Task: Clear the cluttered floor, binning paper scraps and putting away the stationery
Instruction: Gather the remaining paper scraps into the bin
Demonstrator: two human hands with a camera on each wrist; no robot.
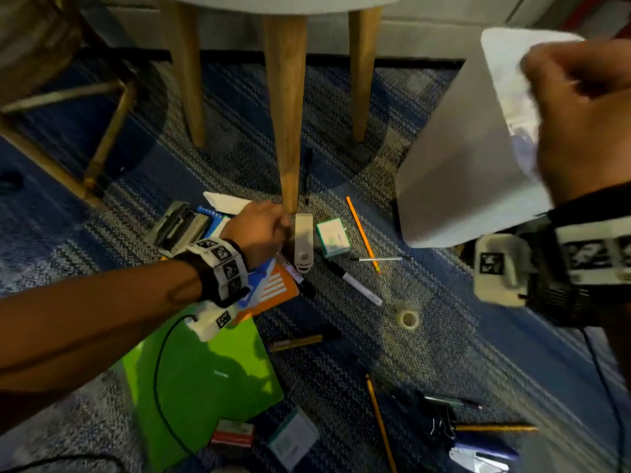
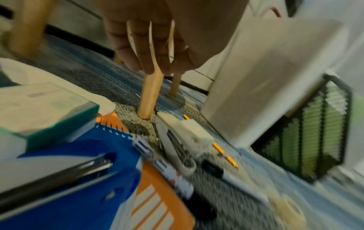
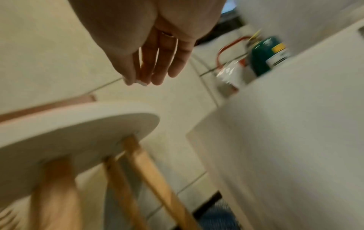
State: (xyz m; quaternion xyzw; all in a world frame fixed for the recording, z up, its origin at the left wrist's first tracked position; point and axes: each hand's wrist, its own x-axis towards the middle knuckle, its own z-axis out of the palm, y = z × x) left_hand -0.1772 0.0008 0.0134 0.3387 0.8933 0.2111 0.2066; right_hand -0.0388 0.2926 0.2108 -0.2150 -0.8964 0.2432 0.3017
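Left hand [image 1: 263, 230] lowered to the carpet, fingers straight and together, just beside white stapler [image 1: 303, 242]; markers and pencils scattered nearby. Right hand [image 1: 577, 110] raised over white bin [image 1: 461, 158], fingers relaxed, gripping nothing visible.

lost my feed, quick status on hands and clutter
Left hand down beside stapler, grip unclear. Right hand open over white bin. Pens, pencils, notebooks remain on carpet.
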